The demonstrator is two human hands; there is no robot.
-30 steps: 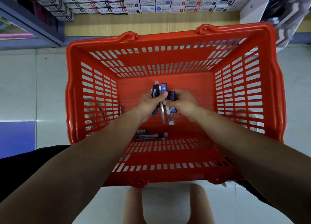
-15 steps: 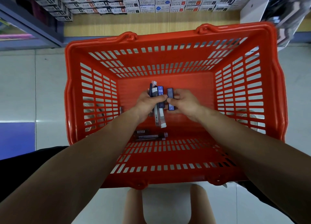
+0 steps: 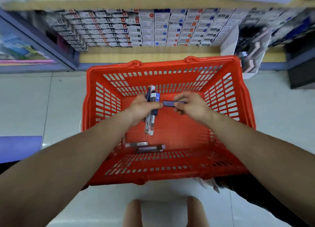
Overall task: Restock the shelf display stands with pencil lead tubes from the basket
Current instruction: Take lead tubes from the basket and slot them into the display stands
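I see the red basket (image 3: 170, 66) sitting on the pale tiled floor (image 3: 34, 107), and I take it as my landmark. Above its middle, my left hand (image 3: 144, 107) grips a bundle of pencil lead tubes (image 3: 150, 124), fingers curled round them and thumb laid across the front. The bundle stands roughly upright: its top ends point toward the basket's far wall and its lower ends hang toward the basket floor. The front tube bears a blue label reading "HB".

Just to the right of that bundle, still over the basket's middle, my right hand (image 3: 191, 106) pinches a single dark blue tube (image 3: 168, 103) between thumb and curled fingers. The tube lies sideways, and its free end nearly meets my left thumb; I cannot tell whether they touch.

On the basket floor near its near wall lie a few loose tubes (image 3: 148, 146), flat and lengthwise along that wall.

Beyond the basket's far rim is a shelf with rows of small white boxes (image 3: 153, 27), blurred.
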